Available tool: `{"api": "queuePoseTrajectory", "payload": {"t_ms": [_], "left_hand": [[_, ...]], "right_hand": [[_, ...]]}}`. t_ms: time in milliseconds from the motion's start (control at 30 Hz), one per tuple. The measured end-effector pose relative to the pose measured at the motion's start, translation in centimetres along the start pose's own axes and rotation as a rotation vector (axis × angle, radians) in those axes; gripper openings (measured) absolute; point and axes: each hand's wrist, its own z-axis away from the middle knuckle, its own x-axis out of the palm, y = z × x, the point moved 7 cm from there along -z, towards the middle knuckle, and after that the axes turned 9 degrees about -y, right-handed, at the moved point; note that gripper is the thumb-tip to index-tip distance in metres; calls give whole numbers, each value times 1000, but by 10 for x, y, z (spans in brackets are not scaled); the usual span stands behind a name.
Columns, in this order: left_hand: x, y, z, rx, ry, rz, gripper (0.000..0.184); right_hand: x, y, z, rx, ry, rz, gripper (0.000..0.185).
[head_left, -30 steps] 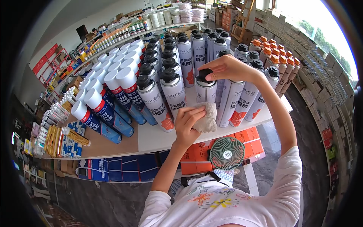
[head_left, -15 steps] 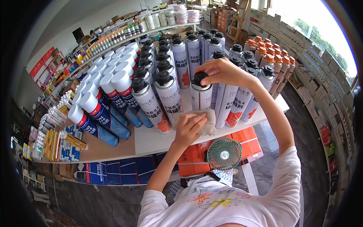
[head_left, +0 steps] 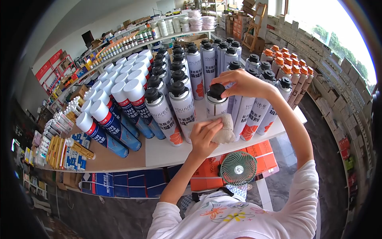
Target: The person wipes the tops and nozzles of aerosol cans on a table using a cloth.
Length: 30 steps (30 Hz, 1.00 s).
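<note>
A white spray can (head_left: 215,107) with a black cap stands at the front of the table, apart from the rows around it. My right hand (head_left: 238,81) pinches its black cap from above and the right. With my left hand (head_left: 206,136) I hold a beige cloth (head_left: 225,130) against the lower front of the can, hiding its lower part. The cloth is bunched, and part of it hangs past my fingertips. Left of my hands are more white cans (head_left: 184,109) with black caps; others (head_left: 253,115) stand just to the right.
Blue cans with white caps (head_left: 137,95) fill the left of the white table (head_left: 159,155). Orange-capped cans (head_left: 296,77) stand at the back right. A green fan (head_left: 238,168) is near the table's front edge, above orange boxes (head_left: 206,175). Shelves (head_left: 338,91) line the right wall.
The whole view has shifted slightly, with things appearing a little lower and to the right. My right hand remains on the cap, and my left hand still presses the cloth to the can.
</note>
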Motion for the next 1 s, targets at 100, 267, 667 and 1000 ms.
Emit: {"api": "queuePoseTrajectory", "payload": {"t_ms": [100, 267, 667, 1000], "left_hand": [[6, 0, 11, 28, -50, -5, 51], [-18, 6, -28, 45, 67, -36, 50], [17, 0, 57, 2, -112, -50, 47], [6, 7, 42, 72, 81, -118, 38]], "right_hand": [[0, -3, 5, 0, 24, 16, 53], [2, -14, 7, -15, 63, 66, 51], [9, -19, 12, -16, 219, 159, 51], [10, -24, 24, 5, 431, 185, 49]]}}
